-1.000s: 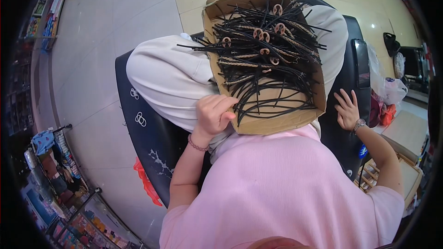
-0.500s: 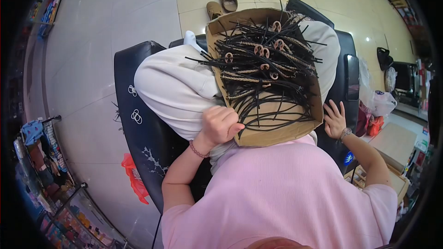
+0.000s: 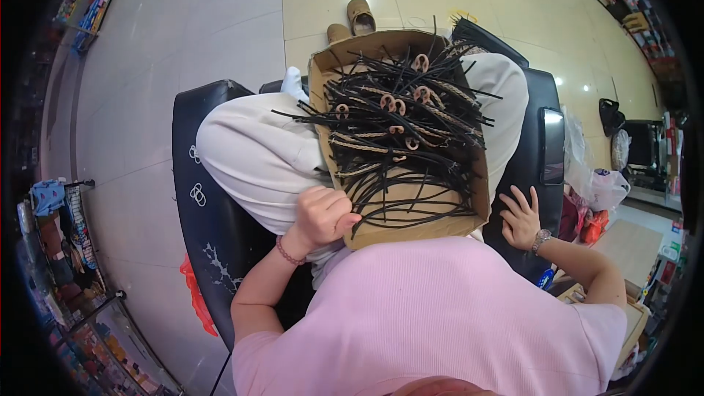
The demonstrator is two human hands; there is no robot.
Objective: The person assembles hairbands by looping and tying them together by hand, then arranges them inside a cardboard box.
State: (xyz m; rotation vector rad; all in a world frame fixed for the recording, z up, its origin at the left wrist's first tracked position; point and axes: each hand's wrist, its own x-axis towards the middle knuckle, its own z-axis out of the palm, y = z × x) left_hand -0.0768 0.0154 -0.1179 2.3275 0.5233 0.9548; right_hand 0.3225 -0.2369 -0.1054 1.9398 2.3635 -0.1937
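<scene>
On the lap, between two legs in white trousers, rests an open cardboard box [image 3: 418, 233] holding a heap of black cords [image 3: 411, 194]. Among them are braided bracelets [image 3: 359, 141] in tan and black, several with copper-coloured ring-like pieces [image 3: 421, 63]. My left hand [image 3: 321, 216] is closed at the box's near left corner, its thumb over the rim; the curled fingers hide part of the edge. To the right of the box, my right hand [image 3: 521, 218] is open with fingers spread, over the black seat and apart from the box. It holds nothing.
The black chair [image 3: 213, 213] has white looped bands [image 3: 197, 194] on its left side and a phone [image 3: 552, 145] on its right. Brown shoes [image 3: 361, 16] stand on the tiled floor ahead. Plastic bags [image 3: 607, 189] are at right; stocked shelves line both sides.
The whole view has shifted, so box, legs and hands appear slightly lower and further left. My left hand stays at the box corner; my right hand stays spread beside it.
</scene>
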